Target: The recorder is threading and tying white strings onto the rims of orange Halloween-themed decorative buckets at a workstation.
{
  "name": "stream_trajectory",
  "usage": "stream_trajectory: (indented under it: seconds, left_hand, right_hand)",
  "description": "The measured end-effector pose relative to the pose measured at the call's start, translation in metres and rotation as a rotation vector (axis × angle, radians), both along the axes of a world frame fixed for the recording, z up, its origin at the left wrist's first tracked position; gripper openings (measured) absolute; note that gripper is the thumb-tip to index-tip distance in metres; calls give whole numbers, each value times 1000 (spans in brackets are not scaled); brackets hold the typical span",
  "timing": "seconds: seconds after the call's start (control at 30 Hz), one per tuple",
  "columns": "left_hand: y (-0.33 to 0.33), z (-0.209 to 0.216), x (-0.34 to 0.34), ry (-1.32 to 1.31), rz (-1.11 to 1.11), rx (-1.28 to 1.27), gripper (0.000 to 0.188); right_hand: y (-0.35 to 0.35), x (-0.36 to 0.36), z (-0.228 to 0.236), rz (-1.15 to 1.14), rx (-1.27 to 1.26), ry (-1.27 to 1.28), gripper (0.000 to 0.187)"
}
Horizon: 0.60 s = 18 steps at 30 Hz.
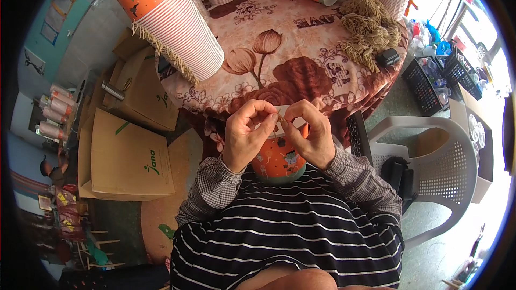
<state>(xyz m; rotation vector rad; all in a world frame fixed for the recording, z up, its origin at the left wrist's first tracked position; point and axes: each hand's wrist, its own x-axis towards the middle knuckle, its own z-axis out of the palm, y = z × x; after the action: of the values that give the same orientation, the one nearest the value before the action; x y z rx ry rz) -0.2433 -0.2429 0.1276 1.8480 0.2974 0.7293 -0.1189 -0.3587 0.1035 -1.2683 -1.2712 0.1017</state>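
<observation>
An orange paper bucket [278, 160] with a green base and small printed figures rests in my lap, its white inside facing up. At its rim, my left hand [246, 135] pinches a thin tan cord [280, 120] between thumb and forefinger. Close beside it, my right hand [313, 135] pinches the same cord, and the fingertips of both hands nearly meet. A short piece of the cord hangs down near the rim. My fingers partly hide the cord's ends and how it passes through the bucket wall.
A round table with a flowered cloth [301, 43] stands ahead. On it are a tall stack of buckets [183, 32], cut cords [161, 56], a tan cord heap [368, 27] and a small black object [387, 57]. Cardboard boxes [129, 158] stand left, a plastic chair [446, 166] right.
</observation>
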Motion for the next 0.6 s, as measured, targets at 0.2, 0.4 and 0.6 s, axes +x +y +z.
stream_trajectory:
  seconds: [0.2,0.4,0.6]
  left_hand:
    - [-4,-6,3,-43,54,112,12]
    - [-3,-7,4,-54,114,356,15]
    - [-7,-4,5,-87,151,545,16]
  right_hand:
    - [-2,-1,2,37,-23,52,11]
    - [-1,0,0,26,-26,55,11]
    - [0,2,-3,27,-25,54,11]
